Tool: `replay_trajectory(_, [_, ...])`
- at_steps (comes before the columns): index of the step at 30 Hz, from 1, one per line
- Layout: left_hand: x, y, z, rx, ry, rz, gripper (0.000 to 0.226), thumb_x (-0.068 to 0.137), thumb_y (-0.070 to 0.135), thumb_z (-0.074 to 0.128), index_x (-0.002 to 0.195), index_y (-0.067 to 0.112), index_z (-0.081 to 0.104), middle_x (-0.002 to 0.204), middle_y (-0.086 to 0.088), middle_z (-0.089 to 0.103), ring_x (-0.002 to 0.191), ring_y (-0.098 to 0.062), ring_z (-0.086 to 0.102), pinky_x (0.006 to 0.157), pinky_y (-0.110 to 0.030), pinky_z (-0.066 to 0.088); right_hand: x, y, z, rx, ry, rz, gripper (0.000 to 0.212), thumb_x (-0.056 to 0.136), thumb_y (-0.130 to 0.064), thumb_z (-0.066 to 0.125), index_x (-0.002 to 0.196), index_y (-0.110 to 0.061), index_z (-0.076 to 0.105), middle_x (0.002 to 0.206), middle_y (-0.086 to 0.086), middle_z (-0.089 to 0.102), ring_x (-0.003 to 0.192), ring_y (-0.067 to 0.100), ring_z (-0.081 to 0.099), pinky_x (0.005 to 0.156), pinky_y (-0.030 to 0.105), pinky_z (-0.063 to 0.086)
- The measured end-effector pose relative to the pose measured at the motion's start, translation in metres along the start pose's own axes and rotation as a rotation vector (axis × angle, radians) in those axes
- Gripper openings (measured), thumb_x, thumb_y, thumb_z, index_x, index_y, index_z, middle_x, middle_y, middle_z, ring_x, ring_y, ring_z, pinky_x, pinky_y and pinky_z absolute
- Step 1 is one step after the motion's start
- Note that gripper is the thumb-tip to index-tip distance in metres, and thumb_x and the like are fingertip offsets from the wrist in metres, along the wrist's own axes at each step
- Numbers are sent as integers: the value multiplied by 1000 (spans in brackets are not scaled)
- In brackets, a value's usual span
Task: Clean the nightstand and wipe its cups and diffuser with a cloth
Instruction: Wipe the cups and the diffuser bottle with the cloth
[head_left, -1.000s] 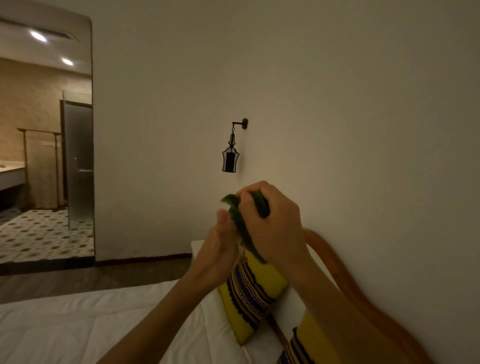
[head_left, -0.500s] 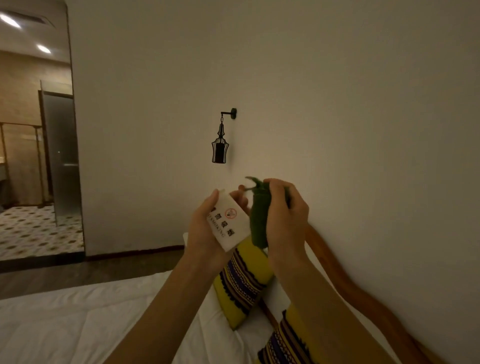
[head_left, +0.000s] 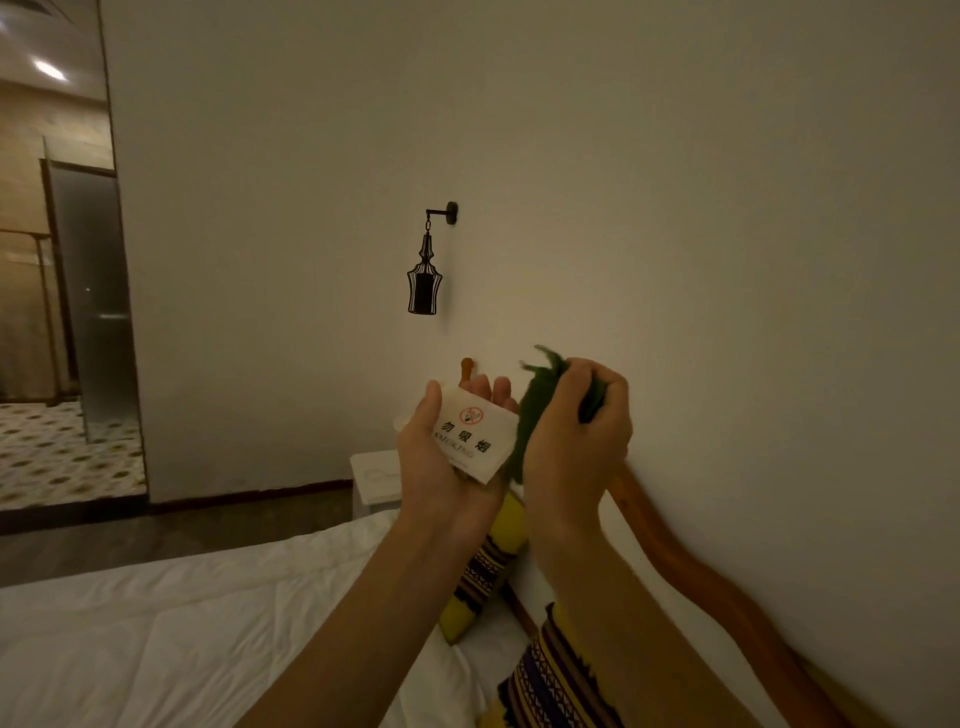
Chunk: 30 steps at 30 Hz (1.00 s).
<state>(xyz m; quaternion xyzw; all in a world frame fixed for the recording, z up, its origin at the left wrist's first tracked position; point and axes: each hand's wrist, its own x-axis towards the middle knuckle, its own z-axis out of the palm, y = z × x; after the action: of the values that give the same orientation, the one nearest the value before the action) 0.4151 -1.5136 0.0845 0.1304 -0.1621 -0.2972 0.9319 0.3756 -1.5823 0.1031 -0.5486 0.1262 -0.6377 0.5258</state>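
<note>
My left hand (head_left: 441, 467) holds a white no-smoking sign block (head_left: 475, 436), its printed face turned up toward me. My right hand (head_left: 576, 441) grips a bunched green cloth (head_left: 535, 410) pressed against the sign's right edge. Both hands are raised in front of the wall, above the bed. The white nightstand (head_left: 371, 480) shows partly behind my left hand, beside the bed; its top is mostly hidden, and no cups or diffuser are visible.
A black lantern-shaped wall lamp (head_left: 426, 283) hangs above the nightstand. A white bed (head_left: 182, 634) lies below, with yellow patterned pillows (head_left: 491, 571) and a curved wooden headboard (head_left: 691, 571) against the right wall. An opening at the left leads to a tiled bathroom (head_left: 57, 447).
The cloth in my right hand moved off the sign's face to its right side, uncovering the printed sign in my left hand. The view shifted so the nightstand now shows.
</note>
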Motion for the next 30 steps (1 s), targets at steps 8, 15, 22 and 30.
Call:
replay_trajectory(8, [2, 26, -17, 278, -190, -154, 22, 93, 29, 50, 97, 15, 67, 92, -8, 65, 78, -23, 66, 68, -32, 57, 18, -22, -9, -78, -684, 243, 14, 99, -35, 56, 100, -25, 66, 97, 5, 69, 87, 24, 71, 66, 35, 63])
replay_trajectory(15, [-3, 33, -30, 214, -393, -257, 37, 66, 17, 84, 101, 14, 69, 98, -9, 67, 97, -27, 61, 99, -46, 46, 26, -24, 13, -241, -807, 128, 16, 97, -39, 59, 98, -26, 68, 93, 0, 69, 86, 21, 70, 76, 41, 63])
replay_trajectory(22, [-14, 21, -28, 250, -463, -368, 26, 81, 1, 60, 104, 2, 72, 105, -24, 70, 106, -43, 66, 96, -60, 48, 45, -14, 29, -98, -629, 309, 15, 94, -36, 64, 95, -21, 67, 99, 11, 69, 93, 33, 71, 78, 48, 63])
replay_trajectory(30, [15, 8, -16, 400, 97, -68, 67, 94, 63, 35, 117, 8, 66, 107, -16, 63, 94, -28, 61, 80, -37, 50, 8, 11, 27, -319, -483, -355, 5, 101, -31, 55, 97, -28, 57, 94, -9, 56, 84, -5, 56, 72, 4, 44])
